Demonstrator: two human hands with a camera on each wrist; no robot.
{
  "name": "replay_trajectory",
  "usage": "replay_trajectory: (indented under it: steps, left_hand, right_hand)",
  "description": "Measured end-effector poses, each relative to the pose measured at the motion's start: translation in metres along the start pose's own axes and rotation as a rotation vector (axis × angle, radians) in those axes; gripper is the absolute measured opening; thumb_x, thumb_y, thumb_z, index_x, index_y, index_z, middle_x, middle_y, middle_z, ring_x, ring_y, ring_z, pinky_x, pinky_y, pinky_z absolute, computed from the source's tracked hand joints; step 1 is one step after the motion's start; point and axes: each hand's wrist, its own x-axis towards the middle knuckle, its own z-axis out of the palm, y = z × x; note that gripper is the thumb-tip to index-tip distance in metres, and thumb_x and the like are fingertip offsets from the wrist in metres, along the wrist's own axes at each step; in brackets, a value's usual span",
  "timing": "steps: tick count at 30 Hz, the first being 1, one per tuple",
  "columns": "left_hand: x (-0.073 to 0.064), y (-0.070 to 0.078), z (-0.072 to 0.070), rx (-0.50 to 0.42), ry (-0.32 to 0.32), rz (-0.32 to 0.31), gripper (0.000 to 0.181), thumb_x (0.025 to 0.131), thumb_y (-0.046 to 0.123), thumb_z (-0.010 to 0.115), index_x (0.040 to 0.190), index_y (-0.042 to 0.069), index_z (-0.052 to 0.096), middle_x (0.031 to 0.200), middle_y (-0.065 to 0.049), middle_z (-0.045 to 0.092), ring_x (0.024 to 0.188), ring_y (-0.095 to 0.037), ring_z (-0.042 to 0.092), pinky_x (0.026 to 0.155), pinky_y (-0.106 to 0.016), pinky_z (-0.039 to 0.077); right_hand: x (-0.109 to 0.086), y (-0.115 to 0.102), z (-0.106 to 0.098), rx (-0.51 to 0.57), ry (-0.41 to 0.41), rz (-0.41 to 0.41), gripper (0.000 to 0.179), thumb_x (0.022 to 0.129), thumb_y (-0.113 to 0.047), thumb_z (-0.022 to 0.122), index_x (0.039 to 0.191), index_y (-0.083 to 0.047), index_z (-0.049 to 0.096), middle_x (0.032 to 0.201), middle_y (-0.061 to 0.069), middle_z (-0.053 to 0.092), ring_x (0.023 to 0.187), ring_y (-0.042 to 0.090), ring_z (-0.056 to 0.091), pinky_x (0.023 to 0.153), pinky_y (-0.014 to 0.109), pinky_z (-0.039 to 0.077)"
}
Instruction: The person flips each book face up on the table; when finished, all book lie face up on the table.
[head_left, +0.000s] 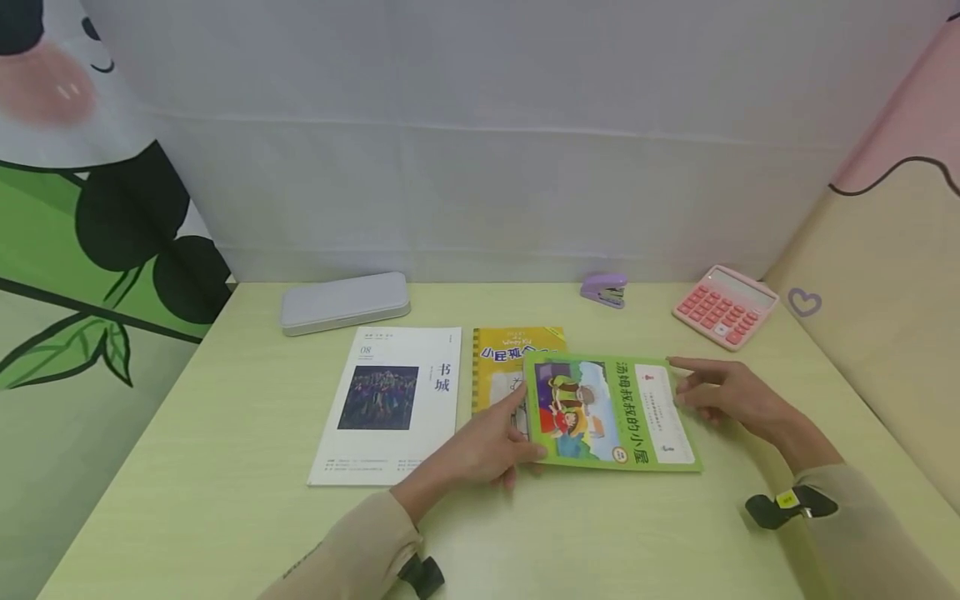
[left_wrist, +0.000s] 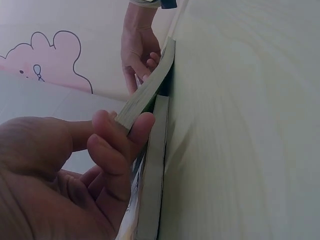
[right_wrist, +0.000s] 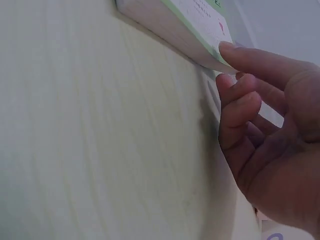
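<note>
A green picture book point(head_left: 577, 408) with a cartoon cover lies sideways, its left end raised over a yellow spiral-pattern book point(head_left: 483, 367). My left hand point(head_left: 487, 442) pinches that left end between thumb and fingers; in the left wrist view the hand point(left_wrist: 100, 160) has the book's page edge point(left_wrist: 145, 95) between its fingertips, above the book below. At the opposite end, my right hand point(head_left: 723, 392) holds the right edge near the far corner. Close up, a digit of the right hand point(right_wrist: 270, 115) touches the cover corner, with the other fingers curled beside and under it.
Left of the yellow book lies a white magazine point(head_left: 435, 417). Along the back are a grey case point(head_left: 345, 304), a purple stapler point(head_left: 603, 289) and a pink calculator point(head_left: 725, 307). A white curtain point(head_left: 480, 183) hangs behind the table point(head_left: 225, 500).
</note>
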Motion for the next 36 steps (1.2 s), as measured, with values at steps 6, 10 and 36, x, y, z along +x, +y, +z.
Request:
replay_trajectory:
  steps: [6,10,36]
  left_hand:
    - [0.002,0.002,-0.002,0.022,-0.011,-0.016,0.1,0.097,0.02,0.078,0.172,0.016,0.011,0.078,-0.003,0.077,0.046,-0.017,0.055,0.043,-0.025,0.04]
    - [0.003,0.004,-0.003,0.058,-0.009,-0.027,0.1,0.096,0.019,0.079,0.171,0.017,0.014,0.075,-0.007,0.075,0.046,-0.017,0.056,0.043,-0.025,0.043]
    - [0.031,0.012,-0.034,0.285,0.187,-0.03,0.063,0.1,0.023,0.074,0.157,0.014,0.051,0.099,-0.003,0.069,0.067,-0.016,0.061,0.054,-0.025,0.046]
  right_hand:
    - [-0.001,-0.001,-0.001,0.002,-0.091,0.005,0.086,0.092,-0.014,0.08,0.164,-0.003,0.034,0.096,0.009,0.063,0.059,0.011,0.049,0.051,0.024,0.04]
    - [-0.002,-0.001,-0.002,-0.02,-0.119,-0.011,0.087,0.092,-0.013,0.08,0.164,0.0,0.033,0.084,0.007,0.06,0.054,0.009,0.044,0.048,0.023,0.036]
    - [-0.04,-0.007,0.019,-0.025,-0.075,0.011,0.079,0.094,-0.014,0.078,0.16,0.005,0.038,0.101,0.013,0.064,0.067,0.016,0.06,0.057,0.028,0.052]
